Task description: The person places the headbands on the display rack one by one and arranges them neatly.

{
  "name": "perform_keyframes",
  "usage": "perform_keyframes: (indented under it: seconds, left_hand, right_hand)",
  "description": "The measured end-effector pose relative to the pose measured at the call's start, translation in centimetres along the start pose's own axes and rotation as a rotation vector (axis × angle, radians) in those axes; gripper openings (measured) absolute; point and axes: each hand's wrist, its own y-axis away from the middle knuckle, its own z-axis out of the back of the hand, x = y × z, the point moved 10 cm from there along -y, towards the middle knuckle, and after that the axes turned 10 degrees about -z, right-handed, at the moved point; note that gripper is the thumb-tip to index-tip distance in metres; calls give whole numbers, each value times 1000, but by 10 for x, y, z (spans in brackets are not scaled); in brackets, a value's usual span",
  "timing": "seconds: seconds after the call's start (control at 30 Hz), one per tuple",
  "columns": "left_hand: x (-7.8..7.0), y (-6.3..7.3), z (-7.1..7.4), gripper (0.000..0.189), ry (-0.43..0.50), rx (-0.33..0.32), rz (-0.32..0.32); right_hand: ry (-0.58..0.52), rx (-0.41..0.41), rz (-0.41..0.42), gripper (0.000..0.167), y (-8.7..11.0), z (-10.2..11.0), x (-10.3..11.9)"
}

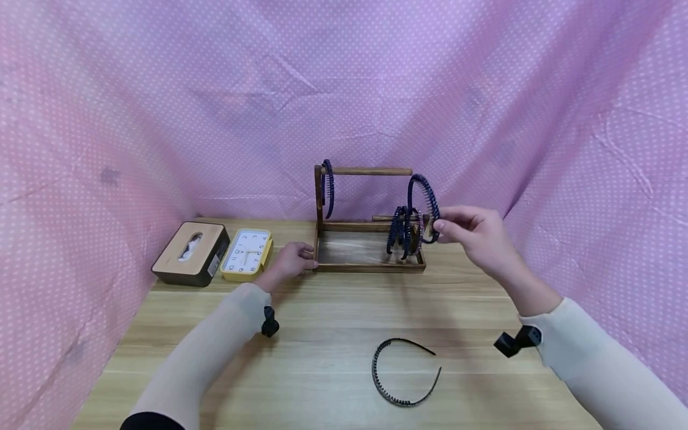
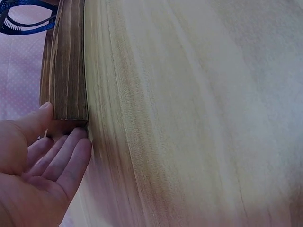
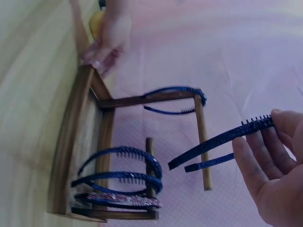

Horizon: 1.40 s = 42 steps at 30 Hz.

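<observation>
My right hand (image 1: 481,239) pinches a dark blue toothed headband (image 3: 210,143) between thumb and fingers. The headband stands upright near the right end of the upper bar (image 1: 371,171) of a brown wooden rack (image 1: 371,269). Thumb and fingers of my left hand (image 1: 292,261) hold the rack's front left corner, as the left wrist view also shows. One blue headband (image 1: 329,188) hangs at the left end of the upper bar. Several more headbands, blue ones (image 3: 120,176) and a pink glittery one (image 3: 118,198), hang on the short lower bar (image 1: 380,218).
A dark toothed headband (image 1: 374,370) lies on the table (image 1: 322,346) in front of the rack. To the left stand a yellow-framed clock (image 1: 247,255) and a tissue box (image 1: 188,254) with a wooden top. A pink dotted curtain (image 1: 344,89) surrounds the table.
</observation>
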Motion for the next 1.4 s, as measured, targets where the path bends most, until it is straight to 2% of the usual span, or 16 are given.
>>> perform_keyframes:
  seconds: [0.13, 0.33, 0.6, 0.93, 1.13, 1.4]
  left_hand:
    - [0, -1, 1, 50, 12, -2, 2]
    - [2, -4, 0, 52, 26, 9, 4]
    - [-2, -7, 2, 51, 13, 8, 12]
    - [-6, -10, 3, 49, -9, 10, 16]
    - [-6, -8, 2, 50, -15, 16, 29]
    - [-2, -6, -1, 49, -11, 16, 46]
  right_hand:
    - [-112, -46, 19, 32, -21, 10, 2]
    - [-199, -130, -32, 31, -53, 22, -11]
    - [-160, -141, -115, 40, -88, 19, -28]
    - [-203, -95, -147, 38, -112, -12, -29]
    - [-242, -58, -128, 33, -121, -39, -24]
    - [-227, -5, -143, 32, -131, -78, -18]
